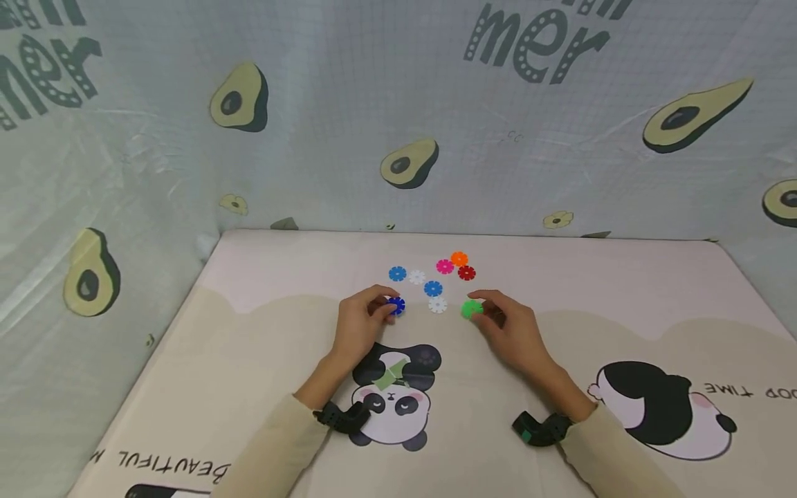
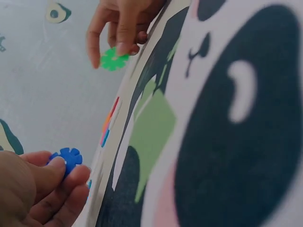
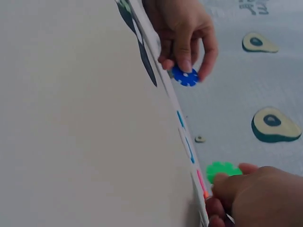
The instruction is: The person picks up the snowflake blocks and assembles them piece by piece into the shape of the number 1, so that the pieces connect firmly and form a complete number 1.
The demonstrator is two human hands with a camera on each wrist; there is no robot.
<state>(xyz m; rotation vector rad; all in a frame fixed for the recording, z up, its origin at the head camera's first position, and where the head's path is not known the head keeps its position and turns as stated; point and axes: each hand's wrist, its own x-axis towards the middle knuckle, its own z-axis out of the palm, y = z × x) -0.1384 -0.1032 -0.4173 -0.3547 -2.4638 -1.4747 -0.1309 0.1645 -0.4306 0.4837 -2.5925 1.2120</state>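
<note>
- Surface: table, panda print; avocado-print sheet beyond, at 12 o'clock.
- Left hand: curled, pinches dark blue disc, 12 o'clock from panda print.
- Right hand: curled, pinches green disc, 3 o'clock from dark blue disc.
- Loose discs: on table, 12 to 3 o'clock from dark blue disc.
- Obscured: hands partly cover both held discs; lettering cropped at 4 o'clock.

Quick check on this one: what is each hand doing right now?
Left hand: pinching the dark blue notched disc between thumb and fingers.
Right hand: pinching the green notched disc between thumb and fingers.
</note>
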